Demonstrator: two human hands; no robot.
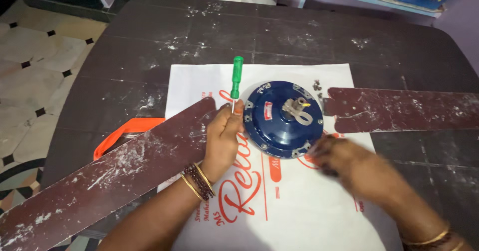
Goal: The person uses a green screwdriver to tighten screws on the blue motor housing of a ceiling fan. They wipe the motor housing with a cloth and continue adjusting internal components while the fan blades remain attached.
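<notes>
Looking down, head view: a dark, scuffed table [149,51] with a white printed bag [299,201] spread flat on it.
Fan motor: the round blue fan motor [283,119] lies on the white bag near the table's middle, its grey metal stem facing up.
Left blade: a long brown fan blade [100,176], flecked with white, runs from the bottom-left corner up to the motor's left edge.
Right blade: a second brown fan blade [404,109] reaches from the motor's right side toward the right edge of the frame.
Left hand: the left hand [222,141] rests over the inner end of the left blade, just beside the motor; bangles sit on its wrist.
Left grip: fingers curled and pressed together around the metal shaft of a green-handled screwdriver [235,81], which stands roughly upright with the handle pointing away from the person.
Right hand: the right hand [332,154] sits at the motor's lower-right rim, blurred.
Right grip: cannot tell whether it is spread or closed, or whether it holds anything.
Loose screws: a few small screws [316,85] lie on the bag between the motor and the right blade's inner end.
Orange strap: an orange strap [124,131] shows from under the left blade.
</notes>
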